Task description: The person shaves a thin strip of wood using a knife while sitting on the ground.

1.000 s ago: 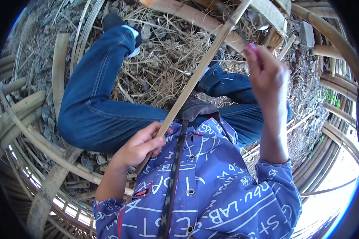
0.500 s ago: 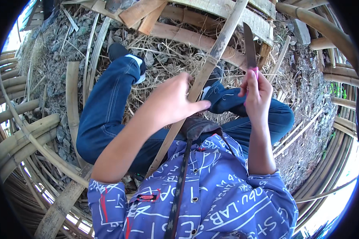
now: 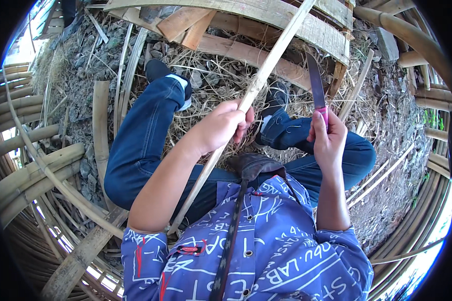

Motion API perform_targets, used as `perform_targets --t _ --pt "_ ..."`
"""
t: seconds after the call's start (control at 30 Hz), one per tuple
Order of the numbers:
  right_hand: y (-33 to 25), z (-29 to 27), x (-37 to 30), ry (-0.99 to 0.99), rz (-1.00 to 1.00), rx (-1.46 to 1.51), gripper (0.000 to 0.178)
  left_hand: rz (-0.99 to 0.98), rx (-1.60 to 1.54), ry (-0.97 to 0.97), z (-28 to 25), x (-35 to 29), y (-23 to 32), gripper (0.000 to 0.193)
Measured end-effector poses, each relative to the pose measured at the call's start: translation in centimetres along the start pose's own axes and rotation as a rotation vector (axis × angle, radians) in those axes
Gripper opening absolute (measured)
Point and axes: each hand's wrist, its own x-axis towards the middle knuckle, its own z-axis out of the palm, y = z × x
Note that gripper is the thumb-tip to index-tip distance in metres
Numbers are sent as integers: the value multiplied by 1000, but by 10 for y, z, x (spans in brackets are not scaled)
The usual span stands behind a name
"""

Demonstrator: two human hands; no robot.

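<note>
A long, pale bamboo strip [image 3: 267,67] slants across my lap, from beside my left hip up over the low wooden bench. My left hand [image 3: 225,125] is wrapped round the strip near its middle, above the gap between my knees. On the right, my right hand [image 3: 328,136] grips a knife [image 3: 316,83] by its pink handle. Its long dark blade points up and away from me, apart from the strip. Both forearms are bare below the rolled sleeves.
A low wooden bench [image 3: 236,12] stands ahead of my feet. Dry shavings [image 3: 206,65] and stones cover the ground. A bamboo piece [image 3: 101,130] lies beside my left leg. Bamboo pole walls [image 3: 35,170] curve round both sides, and thin strips [image 3: 381,175] lie at the right.
My left hand has closed round the strip, where before its fingers were spread beside it. The strip now shows a paler face. My right hand and the knife have come slightly lower.
</note>
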Motion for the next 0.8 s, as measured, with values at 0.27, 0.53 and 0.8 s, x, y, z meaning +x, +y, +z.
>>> perform_targets --t 0.27,0.53,0.8 --pt "-2 0 -4 -17 35 -55 29 -171 -345 -58 -1 -8 -1 13" --pt "-5 18 -14 -164 3 -124 17 -203 -256 37 1 -29 -32 9" --pt "2 53 -50 -473 -145 -126 22 -263 -460 -107 -7 -40 -67 12"
